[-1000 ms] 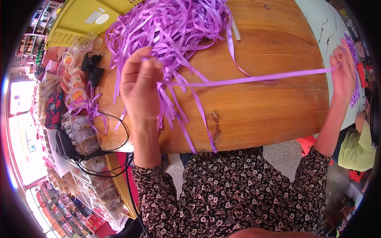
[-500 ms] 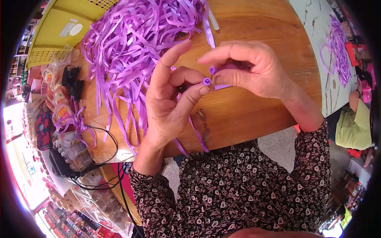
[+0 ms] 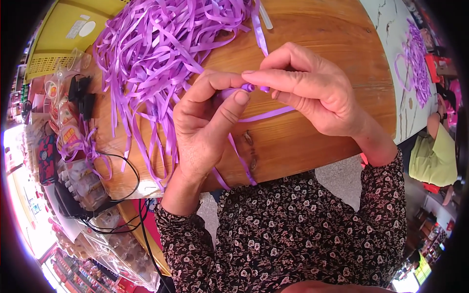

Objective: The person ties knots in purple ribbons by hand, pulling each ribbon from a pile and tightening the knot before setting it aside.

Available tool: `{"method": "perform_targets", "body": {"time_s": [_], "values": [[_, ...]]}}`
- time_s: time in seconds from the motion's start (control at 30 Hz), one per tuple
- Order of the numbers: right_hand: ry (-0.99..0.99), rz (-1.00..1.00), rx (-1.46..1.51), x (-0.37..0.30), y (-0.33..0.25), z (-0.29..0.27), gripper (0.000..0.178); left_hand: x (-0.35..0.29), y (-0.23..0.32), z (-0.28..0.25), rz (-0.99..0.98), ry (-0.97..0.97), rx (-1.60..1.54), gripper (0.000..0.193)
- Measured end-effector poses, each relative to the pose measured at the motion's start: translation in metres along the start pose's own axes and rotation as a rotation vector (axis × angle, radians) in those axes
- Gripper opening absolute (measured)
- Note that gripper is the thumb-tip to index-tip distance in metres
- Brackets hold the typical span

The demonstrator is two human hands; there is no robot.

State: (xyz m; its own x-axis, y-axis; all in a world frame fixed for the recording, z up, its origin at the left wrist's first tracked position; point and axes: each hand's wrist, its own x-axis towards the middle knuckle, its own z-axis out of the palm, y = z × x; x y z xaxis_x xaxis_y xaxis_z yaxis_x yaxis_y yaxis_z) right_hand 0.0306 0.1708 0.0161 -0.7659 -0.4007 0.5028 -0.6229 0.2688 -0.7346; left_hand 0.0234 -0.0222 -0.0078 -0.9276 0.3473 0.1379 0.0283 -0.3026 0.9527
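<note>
My left hand (image 3: 201, 128) is closed over the table, thumb and forefinger pinching a small rolled purple ribbon end (image 3: 248, 88). Close by on the right, my right hand (image 3: 320, 95) is closed too, its fingers bent around a second purple ribbon end (image 3: 264, 89) that is mostly hidden beneath them. The right forefinger's tip meets the left fingertip above the roll. A flat strip of purple ribbon (image 3: 268, 114) runs below both hands. Beyond the left hand lies a large tangled heap of purple ribbons (image 3: 156, 53), several of them trailing toward the table's near edge.
The wooden table (image 3: 322, 44) is under my hands. A yellow basket (image 3: 58, 44) stands far left, with black cables (image 3: 137, 178) and packaged goods (image 3: 88, 183) along the left edge. On a white marbled surface (image 3: 408, 115) at right sits another ribbon bundle (image 3: 417, 68), near a person in yellow-green (image 3: 432, 158).
My left forefinger has bent down from a raised position onto the roll. The right hand has shifted, its forefinger now extended over to the left fingertips.
</note>
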Motion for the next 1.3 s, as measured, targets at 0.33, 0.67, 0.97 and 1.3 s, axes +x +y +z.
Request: {"method": "perform_targets", "body": {"time_s": [0.33, 0.67, 0.97, 1.3], "values": [[0.151, 0.194, 0.268, -0.008, 0.003, 0.006, 0.026, -0.001, -0.004, -0.002, 0.063, -0.02, 0.129, 0.013], [0.098, 0.111, 0.148, -0.008, 0.009, 0.005, 0.019, -0.002, -0.002, 0.001, 0.03, 0.039, 0.091, 0.012], [0.085, 0.078, 0.073, -0.007, 0.007, 0.007, 0.018, -0.004, -0.004, 0.001, 0.07, 0.024, 0.2, 0.018], [0.048, -0.04, 0.02, -0.006, 0.01, 0.005, 0.018, -0.006, -0.003, 0.003, 0.074, 0.024, 0.285, 0.016]]}}
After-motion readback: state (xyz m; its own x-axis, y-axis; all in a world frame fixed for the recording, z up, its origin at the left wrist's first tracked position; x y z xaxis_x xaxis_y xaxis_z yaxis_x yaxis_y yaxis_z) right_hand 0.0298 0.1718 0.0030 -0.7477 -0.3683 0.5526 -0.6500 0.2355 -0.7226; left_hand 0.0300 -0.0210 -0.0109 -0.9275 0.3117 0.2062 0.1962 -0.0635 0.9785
